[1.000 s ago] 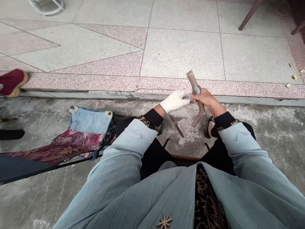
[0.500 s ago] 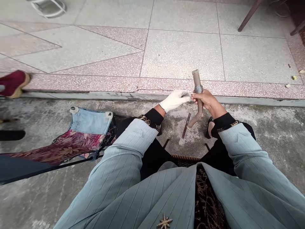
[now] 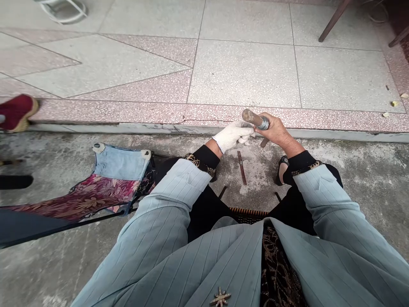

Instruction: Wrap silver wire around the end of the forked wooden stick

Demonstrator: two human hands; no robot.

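My right hand [image 3: 275, 129], bare, is closed around a brown wooden branch [image 3: 251, 117]. Grey wire [image 3: 264, 123] is wound in tight turns round the branch beside my thumb. The cut end of the branch points up and to the left, and its other end [image 3: 264, 142] shows below my fingers. My left hand [image 3: 235, 135], in a white knitted glove, is closed with its fingertips against those of my right hand. Whatever it pinches is too small to make out. Below the hands is a thin rusty bar [image 3: 242, 168]; whether it touches the ground is unclear.
A raised terrazzo step [image 3: 217, 115] runs across in front of my hands. To the left stands a folding chair [image 3: 121, 162] of denim and flowered cloth. A red shoe [image 3: 17, 111] is at the far left. Furniture legs [image 3: 334, 21] stand at the back right.
My right hand has turned the branch, so its cut end now tips left and towards me and its bent lower end is mostly hidden. The rusty bar's upper end has swung right, then back left.
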